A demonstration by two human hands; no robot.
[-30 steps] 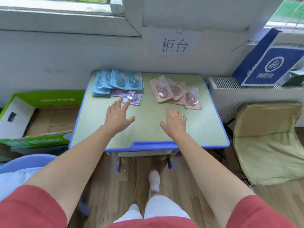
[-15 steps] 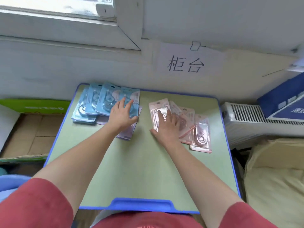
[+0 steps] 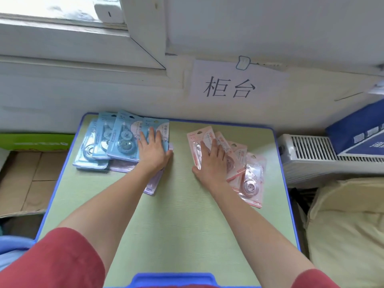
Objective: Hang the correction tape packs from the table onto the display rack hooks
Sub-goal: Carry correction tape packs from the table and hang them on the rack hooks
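Observation:
Several blue correction tape packs (image 3: 116,140) lie fanned at the back left of the green table (image 3: 178,215), with purple packs (image 3: 152,183) under them. My left hand (image 3: 152,152) rests flat, fingers straight, on the rightmost blue pack. Several pink packs (image 3: 249,173) are spread at the back right. On the leftmost pink packs lies my right hand (image 3: 212,163), also flat with straight fingers. No display rack or hooks show in the head view.
A white wall with a paper sign (image 3: 230,84) stands behind the table. An open cardboard box (image 3: 27,177) sits on the left. On the right are a white radiator (image 3: 315,154), a blue box (image 3: 357,129) and a beige cushion (image 3: 349,225).
Both hands reached forward from the table's middle onto the packs. My view came closer to the table and tilted down.

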